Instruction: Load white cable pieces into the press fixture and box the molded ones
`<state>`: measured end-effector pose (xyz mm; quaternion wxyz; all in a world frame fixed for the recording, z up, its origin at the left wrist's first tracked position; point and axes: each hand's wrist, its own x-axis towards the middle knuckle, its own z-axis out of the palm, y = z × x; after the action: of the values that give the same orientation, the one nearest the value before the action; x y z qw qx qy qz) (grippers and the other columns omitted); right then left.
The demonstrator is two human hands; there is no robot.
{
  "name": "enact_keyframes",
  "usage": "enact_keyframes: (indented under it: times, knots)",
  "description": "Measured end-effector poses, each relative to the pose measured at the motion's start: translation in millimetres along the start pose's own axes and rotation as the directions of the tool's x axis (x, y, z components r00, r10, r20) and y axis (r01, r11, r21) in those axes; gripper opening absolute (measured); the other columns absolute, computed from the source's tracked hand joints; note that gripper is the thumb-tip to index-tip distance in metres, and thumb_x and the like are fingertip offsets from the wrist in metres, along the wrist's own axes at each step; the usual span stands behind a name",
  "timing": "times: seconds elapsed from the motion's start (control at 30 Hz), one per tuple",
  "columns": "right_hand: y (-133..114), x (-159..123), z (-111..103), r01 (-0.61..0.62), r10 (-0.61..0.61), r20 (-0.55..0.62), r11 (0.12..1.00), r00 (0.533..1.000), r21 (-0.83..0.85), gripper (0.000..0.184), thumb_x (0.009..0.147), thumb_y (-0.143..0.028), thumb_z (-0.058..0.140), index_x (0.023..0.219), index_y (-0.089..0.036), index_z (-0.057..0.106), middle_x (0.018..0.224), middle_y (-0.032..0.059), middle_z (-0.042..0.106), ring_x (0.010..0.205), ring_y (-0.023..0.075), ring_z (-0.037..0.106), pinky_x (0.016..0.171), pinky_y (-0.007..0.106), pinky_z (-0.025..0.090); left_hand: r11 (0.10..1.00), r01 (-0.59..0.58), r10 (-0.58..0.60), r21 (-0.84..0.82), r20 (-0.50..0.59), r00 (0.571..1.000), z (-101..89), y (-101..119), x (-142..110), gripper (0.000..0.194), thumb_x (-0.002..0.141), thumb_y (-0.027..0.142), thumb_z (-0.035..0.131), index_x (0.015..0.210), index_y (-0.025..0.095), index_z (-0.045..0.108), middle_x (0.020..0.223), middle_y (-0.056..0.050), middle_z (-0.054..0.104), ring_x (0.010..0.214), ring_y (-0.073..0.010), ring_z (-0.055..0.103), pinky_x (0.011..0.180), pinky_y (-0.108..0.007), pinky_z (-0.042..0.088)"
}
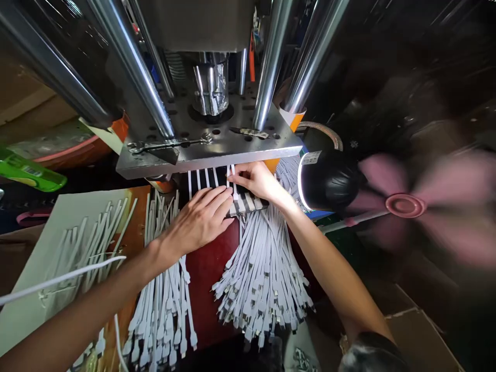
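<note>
A black slotted mould block (253,202) sits under the thick metal plate of a press, with several white cables laid side by side across it. My right hand (256,179) reaches in from the right, thumb and forefinger pinching a white cable (233,173) at the block's back edge. From the left, my left hand (203,217) lies over the front of the block. Its fingers are stretched out side by side, fingertips by that cable's wider end, thumb apart. What is under the left palm is hidden.
Bundles of white cables with plugs (267,279) hang in front and lie to the left (158,310). A wrench (170,143) rests on the press plate (217,155). At right are a lit lamp (329,180) and a spinning pink fan (406,205). A green bottle (33,170) lies left.
</note>
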<state>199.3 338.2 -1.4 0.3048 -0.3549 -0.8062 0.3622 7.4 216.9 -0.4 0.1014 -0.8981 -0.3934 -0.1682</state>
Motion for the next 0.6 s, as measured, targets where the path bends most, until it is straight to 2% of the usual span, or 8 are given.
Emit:
enact_keyframes:
  times: [0.1, 0.17, 0.27, 0.3, 0.37, 0.43, 0.5, 0.6]
  knots:
    - [2, 0, -2, 0.041, -0.042, 0.023, 0.998, 0.999, 0.037, 0.014, 0.091, -0.029, 0.071, 0.087, -0.015, 0.073, 0.085, 0.0007, 0.072, 0.062, 0.0097, 0.048, 0.064, 0.023, 0.041, 0.997, 0.082, -0.082, 0.005, 0.032, 0.996, -0.6, 13, 3, 0.048, 0.101, 0.035, 0.058, 0.138, 0.004, 0.061, 0.144, -0.025, 0.061, 0.135, -0.0375, 0.057, 0.114, -0.056, 0.047]
    - [-2, -4, -2, 0.035, -0.036, -0.020, 0.999, 0.999, -0.031, 0.012, 0.090, -0.026, 0.072, 0.094, -0.015, 0.074, 0.083, 0.0007, 0.071, 0.064, 0.0112, 0.051, 0.068, 0.024, 0.043, 0.989, 0.151, -0.151, 0.009, 0.043, 0.988, -0.1, 23, 4, 0.048, 0.101, 0.037, 0.057, 0.140, 0.009, 0.061, 0.144, -0.024, 0.061, 0.137, -0.0379, 0.056, 0.115, -0.057, 0.045]
    - [-14, -25, 0, 0.011, -0.055, -0.160, 0.965, 0.986, -0.263, 0.020, 0.096, -0.019, 0.061, 0.112, -0.014, 0.073, 0.094, 0.0060, 0.069, 0.079, 0.0168, 0.059, 0.076, 0.027, 0.048, 0.964, 0.263, -0.264, 0.026, 0.059, 0.963, 1.8, 38, 4, 0.047, 0.104, 0.038, 0.050, 0.139, 0.010, 0.062, 0.145, -0.022, 0.061, 0.140, -0.0380, 0.053, 0.119, -0.057, 0.040]
    - [-19, -33, 1, 0.014, -0.072, -0.149, 0.933, 0.986, -0.360, 0.026, 0.098, -0.015, 0.056, 0.118, -0.015, 0.072, 0.099, 0.0083, 0.067, 0.084, 0.0183, 0.060, 0.079, 0.029, 0.049, 0.958, 0.286, -0.287, 0.026, 0.072, 0.955, 2.3, 42, 5, 0.048, 0.104, 0.039, 0.048, 0.140, 0.010, 0.062, 0.148, -0.022, 0.059, 0.143, -0.0383, 0.050, 0.121, -0.058, 0.037]
    - [-29, -47, 2, 0.034, -0.060, -0.031, 0.839, 0.998, -0.543, 0.037, 0.099, -0.011, 0.047, 0.128, -0.017, 0.070, 0.107, 0.0116, 0.063, 0.088, 0.0206, 0.061, 0.081, 0.031, 0.050, 0.950, 0.312, -0.312, 0.017, 0.107, 0.944, 2.7, 45, 8, 0.055, 0.104, 0.042, 0.047, 0.145, 0.007, 0.057, 0.154, -0.023, 0.054, 0.148, -0.0385, 0.044, 0.124, -0.059, 0.030]
    - [-37, -50, 4, 0.027, 0.021, 0.062, 0.734, 0.998, -0.678, 0.042, 0.101, -0.012, 0.045, 0.138, -0.018, 0.065, 0.112, 0.0145, 0.061, 0.089, 0.0232, 0.063, 0.079, 0.033, 0.051, 0.939, 0.344, -0.342, 0.007, 0.137, 0.930, 2.5, 40, 16, 0.062, 0.104, 0.042, 0.044, 0.150, 0.002, 0.049, 0.159, -0.024, 0.048, 0.152, -0.0387, 0.038, 0.127, -0.061, 0.024]
    - [-41, -39, 6, -0.029, 0.099, 0.047, 0.653, 0.994, -0.756, 0.046, 0.103, -0.016, 0.044, 0.146, -0.019, 0.058, 0.121, 0.0183, 0.060, 0.094, 0.0265, 0.065, 0.078, 0.035, 0.051, 0.923, 0.385, -0.383, 0.015, 0.154, 0.911, 2.8, 27, 27, 0.062, 0.105, 0.038, 0.040, 0.153, -0.002, 0.043, 0.161, -0.025, 0.044, 0.153, -0.0389, 0.035, 0.127, -0.062, 0.020]
    - [-40, -10, 9, -0.067, 0.153, 0.036, 0.617, 0.988, -0.784, 0.043, 0.105, -0.017, 0.038, 0.142, -0.017, 0.060, 0.126, 0.0197, 0.064, 0.103, 0.0302, 0.067, 0.083, 0.037, 0.053, 0.921, 0.387, -0.389, 0.043, 0.162, 0.907, 5.1, 1, 45, 0.053, 0.104, 0.028, 0.036, 0.146, -0.003, 0.050, 0.157, -0.028, 0.048, 0.150, -0.0391, 0.040, 0.124, -0.062, 0.024]
